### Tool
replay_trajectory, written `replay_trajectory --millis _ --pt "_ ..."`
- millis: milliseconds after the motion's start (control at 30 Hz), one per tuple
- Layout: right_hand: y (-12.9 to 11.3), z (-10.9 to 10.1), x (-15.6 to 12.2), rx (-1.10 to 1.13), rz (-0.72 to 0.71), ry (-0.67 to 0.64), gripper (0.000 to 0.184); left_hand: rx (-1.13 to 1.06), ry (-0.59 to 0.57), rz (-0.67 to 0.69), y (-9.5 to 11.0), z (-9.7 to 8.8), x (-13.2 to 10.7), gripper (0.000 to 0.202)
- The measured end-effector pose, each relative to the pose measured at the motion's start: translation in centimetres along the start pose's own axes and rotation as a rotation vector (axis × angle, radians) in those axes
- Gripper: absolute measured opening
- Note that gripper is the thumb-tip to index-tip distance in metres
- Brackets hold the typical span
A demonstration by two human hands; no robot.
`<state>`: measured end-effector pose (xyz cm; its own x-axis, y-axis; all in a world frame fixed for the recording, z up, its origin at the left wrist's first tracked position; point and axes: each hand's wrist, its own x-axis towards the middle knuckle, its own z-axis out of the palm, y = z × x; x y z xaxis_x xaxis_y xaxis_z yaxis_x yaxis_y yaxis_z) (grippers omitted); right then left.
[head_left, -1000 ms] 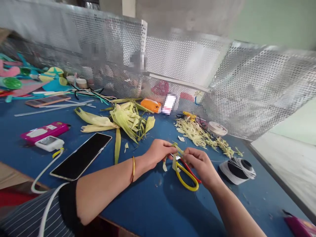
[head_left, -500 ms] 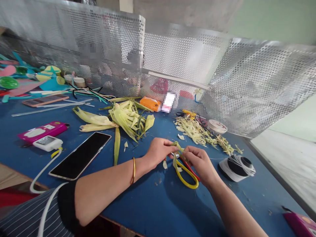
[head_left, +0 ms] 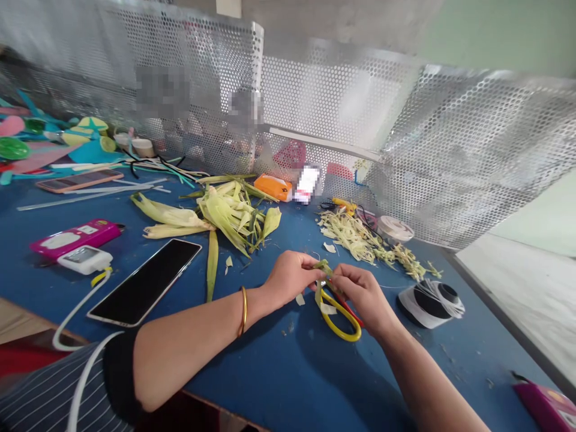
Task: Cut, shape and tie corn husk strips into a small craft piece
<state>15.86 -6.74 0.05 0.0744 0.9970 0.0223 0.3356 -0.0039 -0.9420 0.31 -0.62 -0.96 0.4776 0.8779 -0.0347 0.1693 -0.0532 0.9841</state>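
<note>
Between my two hands is a small piece of green corn husk (head_left: 322, 266). My left hand (head_left: 292, 277) pinches it from the left, thumb against fingers. Close by on the right, my right hand (head_left: 360, 292) has its fingertips closed at the other end of the husk. Scissors (head_left: 341, 326) with yellow and red handles lie on the table beneath both hands, their blades mostly hidden. A thin white thread (head_left: 390, 286) runs from near my right hand towards a spool of white thread (head_left: 431, 305).
A heap of corn husks (head_left: 231, 213) lies ahead on the left, a pile of shredded husk strips (head_left: 348, 234) ahead on the right. Left sit a black phone (head_left: 146, 282), a magenta case (head_left: 76, 239) and a white corded device (head_left: 84, 260). A perforated metal screen (head_left: 324, 90) stands behind.
My fingers have shifted slightly on the piece of husk, and the hands are a little closer together. The scissors stay beneath them. The view has moved slightly.
</note>
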Motion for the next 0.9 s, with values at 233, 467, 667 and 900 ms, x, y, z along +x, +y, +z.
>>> replay_trajectory --millis 233,467,667,900 --pt "-0.7 -0.2 0.0 -0.065 -0.203 0.047 0.026 0.057 -0.003 0.039 -0.6 -0.1 0.2 0.020" --pt "0.5 0.3 0.2 -0.047 -0.010 0.083 0.026 0.103 0.041 0.050 -0.4 -0.1 0.2 0.018" --pt "0.0 0.5 0.0 0.018 -0.061 0.058 0.025 0.116 0.027 0.058 -0.3 -0.2 0.1 0.018" --pt "-0.2 0.4 0.1 0.020 -0.098 0.058 0.026 0.135 0.052 0.106 -0.5 -0.1 0.1 0.018"
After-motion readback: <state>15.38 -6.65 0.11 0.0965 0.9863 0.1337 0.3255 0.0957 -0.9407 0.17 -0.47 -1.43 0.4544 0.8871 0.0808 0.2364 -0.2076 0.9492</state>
